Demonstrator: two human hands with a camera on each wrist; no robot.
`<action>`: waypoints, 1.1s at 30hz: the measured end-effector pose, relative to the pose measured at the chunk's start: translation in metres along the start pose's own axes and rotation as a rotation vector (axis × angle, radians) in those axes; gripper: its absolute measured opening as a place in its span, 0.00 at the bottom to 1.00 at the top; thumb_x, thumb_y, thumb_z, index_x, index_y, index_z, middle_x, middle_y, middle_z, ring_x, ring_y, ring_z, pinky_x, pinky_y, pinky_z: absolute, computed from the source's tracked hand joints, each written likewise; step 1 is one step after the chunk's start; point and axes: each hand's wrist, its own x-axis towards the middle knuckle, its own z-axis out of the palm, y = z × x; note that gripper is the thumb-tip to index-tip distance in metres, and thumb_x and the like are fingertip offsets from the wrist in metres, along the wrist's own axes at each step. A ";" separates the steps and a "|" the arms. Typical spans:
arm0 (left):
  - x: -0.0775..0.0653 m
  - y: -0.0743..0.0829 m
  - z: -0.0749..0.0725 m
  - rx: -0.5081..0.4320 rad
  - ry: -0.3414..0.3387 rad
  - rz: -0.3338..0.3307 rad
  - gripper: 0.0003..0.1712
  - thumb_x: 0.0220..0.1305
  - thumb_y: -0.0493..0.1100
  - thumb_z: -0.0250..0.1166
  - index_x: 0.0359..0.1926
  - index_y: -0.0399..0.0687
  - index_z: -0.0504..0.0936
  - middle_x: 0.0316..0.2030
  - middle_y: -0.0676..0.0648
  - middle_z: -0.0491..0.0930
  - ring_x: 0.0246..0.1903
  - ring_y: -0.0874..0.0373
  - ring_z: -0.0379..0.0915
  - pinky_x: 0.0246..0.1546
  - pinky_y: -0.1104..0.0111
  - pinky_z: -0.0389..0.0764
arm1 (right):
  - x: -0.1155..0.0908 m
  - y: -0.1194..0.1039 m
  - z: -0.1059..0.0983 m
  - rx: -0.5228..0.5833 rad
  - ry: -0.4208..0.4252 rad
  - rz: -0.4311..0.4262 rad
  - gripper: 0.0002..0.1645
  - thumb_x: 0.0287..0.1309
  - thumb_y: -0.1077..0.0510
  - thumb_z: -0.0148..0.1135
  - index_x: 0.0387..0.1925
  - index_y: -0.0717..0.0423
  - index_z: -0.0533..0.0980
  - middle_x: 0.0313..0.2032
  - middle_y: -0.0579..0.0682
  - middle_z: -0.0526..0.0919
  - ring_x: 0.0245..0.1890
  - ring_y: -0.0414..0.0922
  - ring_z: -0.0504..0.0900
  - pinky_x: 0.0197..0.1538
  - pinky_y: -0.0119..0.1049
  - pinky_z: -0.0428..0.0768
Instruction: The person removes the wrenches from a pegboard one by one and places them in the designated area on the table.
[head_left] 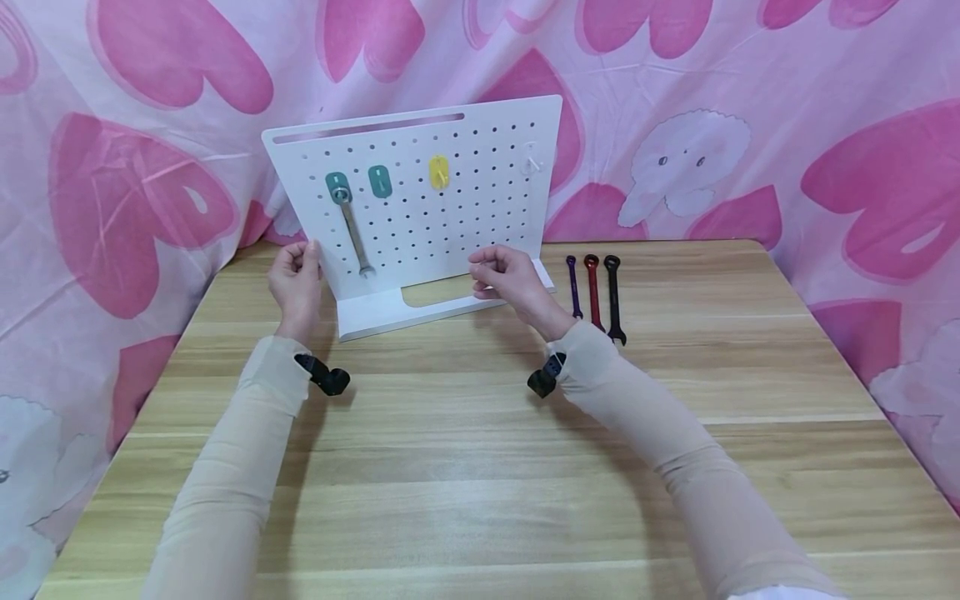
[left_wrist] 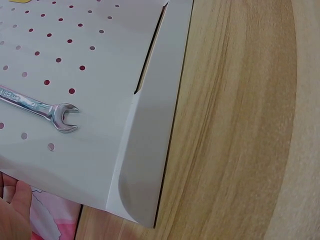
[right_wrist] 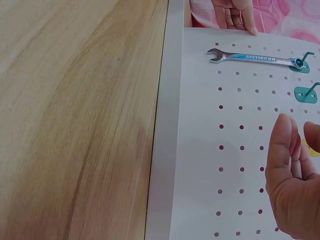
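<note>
A white pegboard stand (head_left: 442, 225) stands upright on the table, turned at a slight angle. From its leftmost green hook hangs a silver combination wrench (head_left: 354, 232), open end down. My left hand (head_left: 296, 279) touches the board's left edge with its fingertips; the board's edge partly hides them in the left wrist view. Before the board's lower right part, my right hand (head_left: 513, 279) holds nothing, its fingers loosely bent and the thumb apart from them in the right wrist view. Beside it on the table lie a purple wrench (head_left: 573, 286), a red wrench (head_left: 594, 292) and a black wrench (head_left: 614, 300).
Another green hook (head_left: 380, 181), a yellow hook (head_left: 439, 172) and a clear hook (head_left: 531, 160) are fixed on the board. A pink curtain (head_left: 450, 50) hangs behind the wooden table (head_left: 450, 500).
</note>
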 end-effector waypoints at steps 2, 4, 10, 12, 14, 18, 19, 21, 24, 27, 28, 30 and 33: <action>0.000 0.000 0.000 0.000 0.000 0.004 0.12 0.62 0.54 0.60 0.39 0.52 0.77 0.29 0.55 0.69 0.30 0.65 0.64 0.32 0.76 0.70 | 0.001 0.000 0.001 0.000 -0.002 0.000 0.14 0.62 0.66 0.57 0.49 0.68 0.72 0.28 0.48 0.75 0.24 0.38 0.78 0.34 0.30 0.82; 0.000 0.000 0.000 -0.005 0.000 0.003 0.13 0.62 0.53 0.60 0.39 0.51 0.77 0.29 0.55 0.69 0.30 0.65 0.64 0.33 0.75 0.71 | 0.002 -0.001 0.003 0.001 0.001 0.001 0.14 0.62 0.66 0.57 0.49 0.68 0.72 0.28 0.48 0.75 0.24 0.38 0.78 0.34 0.30 0.83; 0.001 0.001 -0.001 -0.010 -0.003 -0.008 0.13 0.62 0.54 0.60 0.40 0.51 0.77 0.30 0.55 0.69 0.31 0.65 0.65 0.38 0.71 0.72 | 0.005 -0.001 0.006 0.002 0.010 0.018 0.13 0.61 0.66 0.58 0.48 0.66 0.73 0.28 0.48 0.76 0.25 0.38 0.78 0.35 0.31 0.83; 0.001 0.001 0.000 -0.007 -0.004 -0.010 0.13 0.62 0.54 0.60 0.40 0.51 0.77 0.30 0.55 0.69 0.32 0.65 0.65 0.38 0.72 0.72 | 0.006 -0.001 0.007 0.005 0.014 0.028 0.13 0.61 0.66 0.58 0.48 0.65 0.73 0.29 0.48 0.76 0.25 0.38 0.78 0.35 0.31 0.83; 0.000 0.002 0.000 -0.005 -0.004 -0.013 0.13 0.62 0.54 0.60 0.39 0.52 0.77 0.30 0.55 0.69 0.32 0.65 0.65 0.38 0.72 0.72 | 0.007 -0.001 0.008 0.007 0.015 0.031 0.14 0.61 0.66 0.58 0.48 0.65 0.73 0.29 0.48 0.76 0.25 0.38 0.78 0.35 0.31 0.83; 0.001 0.002 0.000 -0.015 -0.002 -0.013 0.13 0.62 0.54 0.60 0.39 0.51 0.77 0.30 0.54 0.69 0.31 0.64 0.65 0.37 0.72 0.71 | 0.008 -0.002 0.011 0.017 0.016 0.026 0.15 0.61 0.66 0.58 0.49 0.67 0.72 0.29 0.48 0.76 0.25 0.38 0.78 0.35 0.31 0.83; 0.001 0.002 0.000 -0.017 -0.001 -0.015 0.13 0.62 0.54 0.60 0.39 0.52 0.77 0.30 0.54 0.69 0.31 0.64 0.65 0.36 0.73 0.71 | 0.009 -0.002 0.012 0.020 0.014 0.023 0.16 0.61 0.66 0.58 0.50 0.68 0.72 0.29 0.48 0.76 0.25 0.38 0.78 0.35 0.31 0.83; 0.001 0.001 0.000 -0.019 -0.002 -0.018 0.12 0.61 0.54 0.61 0.39 0.52 0.76 0.30 0.54 0.69 0.31 0.64 0.65 0.36 0.74 0.71 | 0.010 -0.002 0.014 0.028 0.012 0.024 0.16 0.61 0.67 0.58 0.50 0.68 0.72 0.29 0.48 0.76 0.25 0.39 0.79 0.35 0.31 0.83; 0.002 0.001 0.000 -0.015 -0.003 -0.022 0.11 0.61 0.55 0.61 0.37 0.54 0.76 0.30 0.54 0.69 0.31 0.64 0.65 0.33 0.76 0.71 | 0.012 -0.003 0.018 0.031 0.008 0.027 0.16 0.61 0.67 0.58 0.50 0.68 0.72 0.30 0.49 0.76 0.26 0.39 0.80 0.36 0.31 0.83; 0.002 0.001 0.000 -0.017 -0.002 -0.024 0.11 0.61 0.55 0.61 0.36 0.55 0.76 0.30 0.54 0.69 0.30 0.64 0.64 0.31 0.78 0.70 | 0.014 -0.004 0.021 0.030 0.007 0.034 0.16 0.60 0.67 0.58 0.50 0.68 0.72 0.31 0.49 0.76 0.27 0.39 0.80 0.37 0.33 0.83; 0.001 0.001 0.000 -0.013 0.000 -0.023 0.11 0.61 0.55 0.61 0.36 0.54 0.76 0.30 0.54 0.69 0.30 0.64 0.64 0.31 0.78 0.70 | 0.014 -0.005 0.022 0.027 0.008 0.037 0.16 0.61 0.66 0.58 0.50 0.68 0.72 0.31 0.49 0.76 0.28 0.39 0.80 0.38 0.33 0.83; 0.001 0.001 0.000 -0.012 0.005 -0.017 0.12 0.61 0.54 0.61 0.37 0.53 0.76 0.29 0.54 0.69 0.30 0.65 0.64 0.30 0.78 0.70 | 0.015 -0.005 0.023 0.028 0.008 0.043 0.16 0.61 0.66 0.58 0.50 0.68 0.72 0.31 0.49 0.76 0.28 0.39 0.80 0.39 0.34 0.83; 0.000 0.001 0.001 -0.002 0.012 -0.013 0.12 0.61 0.54 0.61 0.38 0.52 0.77 0.29 0.55 0.69 0.30 0.65 0.64 0.31 0.78 0.70 | 0.016 -0.005 0.025 0.020 0.014 0.048 0.15 0.61 0.66 0.58 0.50 0.66 0.73 0.32 0.49 0.76 0.29 0.39 0.80 0.40 0.34 0.83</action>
